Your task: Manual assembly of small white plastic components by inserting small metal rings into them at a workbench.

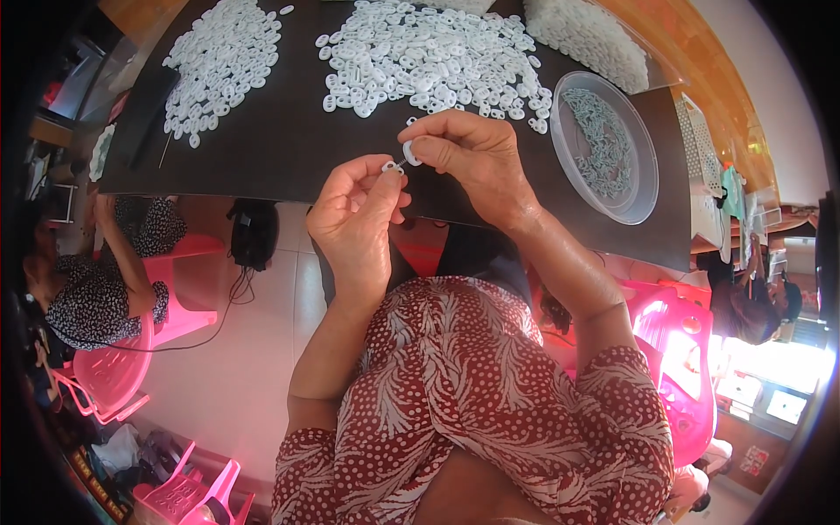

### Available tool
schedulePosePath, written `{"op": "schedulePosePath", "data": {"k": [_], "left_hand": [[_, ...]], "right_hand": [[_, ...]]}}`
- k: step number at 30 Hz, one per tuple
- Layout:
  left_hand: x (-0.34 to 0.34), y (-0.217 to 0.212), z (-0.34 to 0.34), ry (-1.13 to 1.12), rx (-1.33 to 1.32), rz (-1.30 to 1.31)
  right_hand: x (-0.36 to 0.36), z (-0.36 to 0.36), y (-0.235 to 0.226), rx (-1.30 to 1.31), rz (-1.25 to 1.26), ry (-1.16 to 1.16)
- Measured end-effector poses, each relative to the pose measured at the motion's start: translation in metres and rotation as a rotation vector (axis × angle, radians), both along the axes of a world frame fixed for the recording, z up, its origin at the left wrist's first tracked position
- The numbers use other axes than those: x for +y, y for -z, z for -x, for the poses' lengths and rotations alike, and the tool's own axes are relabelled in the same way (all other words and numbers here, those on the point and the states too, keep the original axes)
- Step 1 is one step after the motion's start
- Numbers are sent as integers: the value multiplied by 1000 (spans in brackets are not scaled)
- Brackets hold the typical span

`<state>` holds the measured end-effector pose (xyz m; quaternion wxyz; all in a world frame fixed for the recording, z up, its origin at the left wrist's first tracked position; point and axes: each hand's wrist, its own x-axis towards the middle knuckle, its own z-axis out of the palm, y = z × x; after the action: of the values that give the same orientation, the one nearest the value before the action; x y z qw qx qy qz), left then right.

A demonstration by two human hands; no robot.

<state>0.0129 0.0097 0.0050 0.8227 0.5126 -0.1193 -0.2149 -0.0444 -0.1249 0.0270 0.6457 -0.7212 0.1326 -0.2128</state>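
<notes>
Above the near edge of the dark table, my two hands meet with their fingertips almost touching. My left hand (360, 210) pinches a small white oval plastic piece (393, 167) between thumb and forefinger. Between thumb and fingers, my right hand (479, 166) grips a similar white oval piece (411, 154), turned more on edge. A short thin metal bit shows between the two pieces; its exact shape is too small to tell. Just beyond my fingers spreads a large heap of white oval pieces (429, 61) with holes.
A second pile of white pieces (223, 66) lies at the left, near a dark long object (156, 118). At the right stand a round clear tub (643, 188) of thin grey-green bits and a clear bag (588, 39) of white pieces. Another person (105, 289) sits at the left.
</notes>
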Motion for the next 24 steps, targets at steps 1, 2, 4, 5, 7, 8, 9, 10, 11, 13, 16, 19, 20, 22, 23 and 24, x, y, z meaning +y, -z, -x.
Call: {"op": "schedulePosePath", "data": {"k": [1, 2, 4, 5, 7, 8, 9, 10, 11, 13, 16, 19, 20, 22, 23, 24], "left_hand": [[0, 0, 0, -2, 7, -6], [0, 0, 0, -2, 7, -5], [0, 0, 0, -8, -3, -37], [0, 0, 0, -8, -3, -37], [0, 0, 0, -16, -11, -53], [0, 0, 1, -17, -12, -53], [0, 0, 1, -16, -10, -48], [-1, 0, 1, -13, -8, -41], [-2, 0, 2, -12, -8, -40], [-3, 0, 3, -16, -2, -45], [-4, 1, 4, -21, -17, -42], [-4, 3, 3, -23, -26, -54], [-4, 3, 4, -24, -26, -55], [-4, 4, 5, -15, -8, -62], [-5, 4, 5, -13, -8, -62], [-5, 5, 4, -17, -30, -60]], "right_hand": [[0, 0, 0, 0, 1, 0], [0, 0, 0, 2, 10, -13], [0, 0, 0, 4, 20, -25], [1, 0, 1, 4, 34, -21], [2, -1, 2, 4, 49, -18], [2, -1, 3, -5, 70, -6], [3, -1, 4, -13, 91, 7], [3, -1, 5, -13, 93, 7], [4, -1, 7, -33, 160, 28], [4, 0, 8, -54, 227, 46], [6, 0, 6, -65, 389, 61], [10, 1, 3, -4, 205, 123], [11, 1, 2, 23, 172, 98], [10, 2, 2, 50, 138, 75], [9, 2, 5, 26, 174, 75], [9, 2, 7, 2, 211, 74]]}}
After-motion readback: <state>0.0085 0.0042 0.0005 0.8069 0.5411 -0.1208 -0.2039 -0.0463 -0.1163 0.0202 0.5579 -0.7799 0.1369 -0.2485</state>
